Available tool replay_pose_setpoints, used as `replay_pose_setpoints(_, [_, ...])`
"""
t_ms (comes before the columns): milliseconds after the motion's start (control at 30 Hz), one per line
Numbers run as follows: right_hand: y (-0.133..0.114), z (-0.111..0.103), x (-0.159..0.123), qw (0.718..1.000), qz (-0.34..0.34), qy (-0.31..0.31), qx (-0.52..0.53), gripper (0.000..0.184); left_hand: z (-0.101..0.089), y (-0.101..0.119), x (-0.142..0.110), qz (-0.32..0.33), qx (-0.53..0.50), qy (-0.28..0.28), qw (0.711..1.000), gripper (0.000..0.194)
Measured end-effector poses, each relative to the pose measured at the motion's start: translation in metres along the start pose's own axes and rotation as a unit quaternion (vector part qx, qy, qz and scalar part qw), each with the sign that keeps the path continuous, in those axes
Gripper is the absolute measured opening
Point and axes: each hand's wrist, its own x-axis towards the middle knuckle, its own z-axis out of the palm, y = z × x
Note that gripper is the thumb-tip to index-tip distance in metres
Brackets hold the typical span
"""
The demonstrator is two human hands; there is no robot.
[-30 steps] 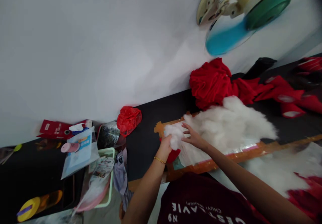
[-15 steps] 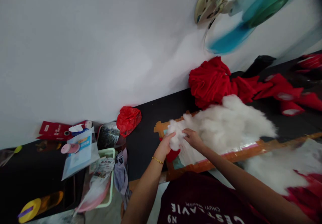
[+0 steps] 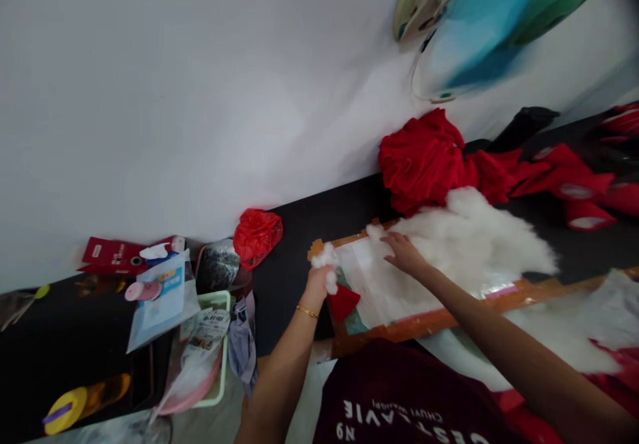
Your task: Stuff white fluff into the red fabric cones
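Observation:
My left hand [image 3: 317, 281] is closed around a small wad of white stuffing [image 3: 326, 256], which bulges out above and beside the fingers. Just below that hand is a red fabric piece [image 3: 344, 303]; whether the fingers also grip it is hidden. My right hand [image 3: 404, 253] reaches to the near left side of a large white stuffing pile [image 3: 464, 244], fingers stretched and apart, with nothing seen in them. Under the pile lies a board edged with brown tape [image 3: 404, 329].
Behind the pile sits a heap of red fabric [image 3: 422, 158], with red cone-shaped pieces [image 3: 584, 188] to its right. A red plastic bag [image 3: 257, 236] and a pale green basket [image 3: 224, 371] stand left. A blurred fan [image 3: 499, 38] is above right.
My hands have parted. The left moved slightly left, still holding stuffing, now more tightly bunched. The right let go of that wad, shifted right and up to the pile, and its fingers spread.

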Motion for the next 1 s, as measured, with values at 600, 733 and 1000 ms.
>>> replay_pose_setpoints(600, [-0.064,0.026,-0.012,0.989,-0.072,-0.043,0.118,0.015,0.035,0.001,-0.023,0.094,0.022,-0.044,0.994,0.034])
replay_pose_setpoints(733, [-0.061,0.015,-0.016,0.962,-0.017,-0.083,0.258,0.022,0.031,0.010,-0.024,0.152,0.088,-0.026,0.984,0.038])
replay_pose_setpoints(1000, [-0.092,0.033,-0.030,0.935,0.096,-0.069,0.335,0.017,0.052,-0.002,-0.030,0.205,0.165,-0.026,0.964,0.028])
